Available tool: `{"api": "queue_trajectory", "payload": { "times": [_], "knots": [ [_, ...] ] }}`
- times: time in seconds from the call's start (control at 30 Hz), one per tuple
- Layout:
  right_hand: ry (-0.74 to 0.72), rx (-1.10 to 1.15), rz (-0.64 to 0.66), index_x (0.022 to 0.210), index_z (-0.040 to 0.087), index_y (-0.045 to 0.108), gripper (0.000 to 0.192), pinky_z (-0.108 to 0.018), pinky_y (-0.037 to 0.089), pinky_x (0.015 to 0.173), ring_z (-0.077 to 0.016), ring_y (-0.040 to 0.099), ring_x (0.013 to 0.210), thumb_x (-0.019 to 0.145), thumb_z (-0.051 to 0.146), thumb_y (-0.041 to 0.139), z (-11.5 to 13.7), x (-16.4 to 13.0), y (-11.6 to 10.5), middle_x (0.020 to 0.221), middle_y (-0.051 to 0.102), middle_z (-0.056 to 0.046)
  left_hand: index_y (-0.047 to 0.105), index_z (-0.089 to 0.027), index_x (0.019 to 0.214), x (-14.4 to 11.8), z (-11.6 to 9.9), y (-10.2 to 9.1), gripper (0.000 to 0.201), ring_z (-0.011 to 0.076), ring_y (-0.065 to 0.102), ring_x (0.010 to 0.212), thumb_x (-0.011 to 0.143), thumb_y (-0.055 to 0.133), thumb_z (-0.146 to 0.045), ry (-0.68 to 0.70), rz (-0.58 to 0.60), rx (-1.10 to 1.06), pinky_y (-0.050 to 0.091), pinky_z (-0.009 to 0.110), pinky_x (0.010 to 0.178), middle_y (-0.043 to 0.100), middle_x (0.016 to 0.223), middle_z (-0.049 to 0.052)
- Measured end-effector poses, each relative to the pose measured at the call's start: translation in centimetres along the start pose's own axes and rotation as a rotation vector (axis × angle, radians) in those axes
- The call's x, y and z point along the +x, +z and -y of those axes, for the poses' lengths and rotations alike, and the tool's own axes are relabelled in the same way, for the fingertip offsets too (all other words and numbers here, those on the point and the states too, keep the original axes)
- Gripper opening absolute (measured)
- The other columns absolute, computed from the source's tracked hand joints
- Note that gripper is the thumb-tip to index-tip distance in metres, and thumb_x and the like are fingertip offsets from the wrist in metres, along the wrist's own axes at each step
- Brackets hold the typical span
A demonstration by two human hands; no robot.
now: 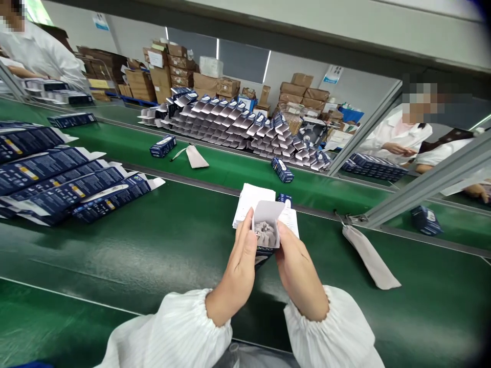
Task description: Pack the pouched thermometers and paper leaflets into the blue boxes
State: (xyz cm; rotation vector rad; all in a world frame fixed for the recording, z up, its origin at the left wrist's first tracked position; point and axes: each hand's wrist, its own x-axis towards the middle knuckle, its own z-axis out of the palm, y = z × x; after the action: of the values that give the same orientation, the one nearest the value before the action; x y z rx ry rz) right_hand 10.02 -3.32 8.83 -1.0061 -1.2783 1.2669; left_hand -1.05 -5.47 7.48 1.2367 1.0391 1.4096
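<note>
Pinching small open carton (265, 225) between left hand (238, 271) and right hand (297, 276), above green belt (153, 255); grey pouch (266, 234) inside. Packing step, probably; next likely needs top flap tucked shut.

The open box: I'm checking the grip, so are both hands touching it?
Touching. The head view shows the left hand pressed on the left wall of the open box and the right hand on its right wall, thumbs at the opening.
</note>
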Motion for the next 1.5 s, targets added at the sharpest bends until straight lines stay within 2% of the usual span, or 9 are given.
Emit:
{"api": "queue_trajectory", "payload": {
  "times": [0.3,0.47,0.6,0.9,1.0,1.13,1.23,1.4,1.5],
  "knots": [
    [-0.191,-0.185,0.044,0.121,0.024,0.051,0.027,-0.036,0.046,0.097,-0.0194,0.056,0.111,0.094,0.026,0.047,0.8,0.5,0.2,0.122,0.059,-0.004,0.041,-0.03,0.123,1.5,-2.2,-0.3,0.041,0.0152,0.047,0.121,0.086,0.043,-0.011,-0.117,0.102,-0.177,0.04,0.028,0.1,0.049,0.131,-0.001],
    [-0.554,-0.472,0.193,0.109,0.024,0.059,0.02,-0.041,0.047,0.096,-0.0231,0.056,0.112,0.089,0.025,0.06,1.5,1.3,-2.9,0.118,0.06,-0.007,0.055,-0.027,0.107,2.1,-1.7,-3.4,0.02,0.0196,0.049,0.116,0.088,0.054,-0.023,0.342,0.183,0.4,0.036,0.04,0.105,0.055,0.116,0.003],
    [-0.663,-0.67,0.338,0.126,0.024,0.054,0.041,-0.045,0.044,0.102,-0.0255,0.05,0.121,0.087,0.027,0.064,2.0,1.1,-4.6,0.129,0.055,-0.009,0.048,-0.03,0.126,2.1,-1.3,-5.3,0.043,0.0216,0.047,0.12,0.085,0.061,-0.026,0.644,0.257,0.767,0.025,0.048,0.112,0.056,0.123,0.003],
    [-0.526,-0.565,0.148,0.109,0.023,0.056,0.02,-0.041,0.049,0.098,-0.0226,0.054,0.118,0.09,0.016,0.058,1.3,-0.3,-3.4,0.128,0.057,-0.007,0.054,-0.027,0.105,0.9,-2.2,-3.3,0.017,0.0164,0.052,0.117,0.089,0.055,-0.021,0.294,0.132,0.436,0.045,0.034,0.1,0.052,0.12,0.004],
    [-0.633,-0.647,0.203,0.105,0.023,0.055,0.019,-0.043,0.049,0.099,-0.0234,0.052,0.121,0.09,0.012,0.056,1.4,-0.4,-3.7,0.132,0.053,-0.009,0.058,-0.026,0.097,0.8,-2.5,-3.7,0.012,0.0167,0.052,0.116,0.088,0.056,-0.019,0.352,0.139,0.509,0.044,0.037,0.101,0.054,0.119,0.003],
    [-0.816,-0.799,0.301,0.109,0.021,0.052,0.023,-0.047,0.046,0.101,-0.0246,0.045,0.127,0.091,0.007,0.051,1.9,0.0,-4.3,0.136,0.048,-0.013,0.059,-0.028,0.097,0.7,-1.8,-4.4,0.019,0.0175,0.05,0.12,0.087,0.055,-0.012,0.553,0.161,0.715,0.022,0.051,0.114,0.054,0.123,0.001],
    [-0.819,-0.961,0.34,0.1,0.019,0.055,0.01,-0.051,0.045,0.098,-0.0291,0.047,0.122,0.091,0.019,0.058,3.7,0.4,-4.2,0.131,0.052,-0.013,0.051,-0.03,0.117,0.5,-1.2,-3.7,0.034,0.0217,0.041,0.13,0.085,0.06,-0.02,0.367,0.138,0.598,0.033,0.046,0.111,0.04,0.142,0.005],
    [-0.695,-1.182,0.561,0.118,0.02,0.057,0.04,-0.044,0.05,0.078,-0.0269,0.058,0.092,0.084,0.036,0.068,7.5,1.3,-4.9,0.11,0.063,-0.011,0.021,-0.033,0.143,0.7,-1.2,-2.9,0.076,0.024,0.043,0.13,0.082,0.065,-0.03,0.08,0.311,0.439,0.038,0.045,0.107,0.046,0.14,0.007],
    [-0.498,-0.998,0.404,0.118,0.025,0.059,0.04,-0.032,0.051,0.067,-0.0209,0.059,0.082,0.083,0.043,0.067,7.9,3.5,-8.9,0.1,0.064,-0.005,0.019,-0.031,0.145,2.0,-2.2,-3.8,0.066,0.0245,0.038,0.134,0.089,0.053,-0.036,0.091,0.113,0.405,0.033,0.046,0.11,0.043,0.143,0.008]
  ]
}}
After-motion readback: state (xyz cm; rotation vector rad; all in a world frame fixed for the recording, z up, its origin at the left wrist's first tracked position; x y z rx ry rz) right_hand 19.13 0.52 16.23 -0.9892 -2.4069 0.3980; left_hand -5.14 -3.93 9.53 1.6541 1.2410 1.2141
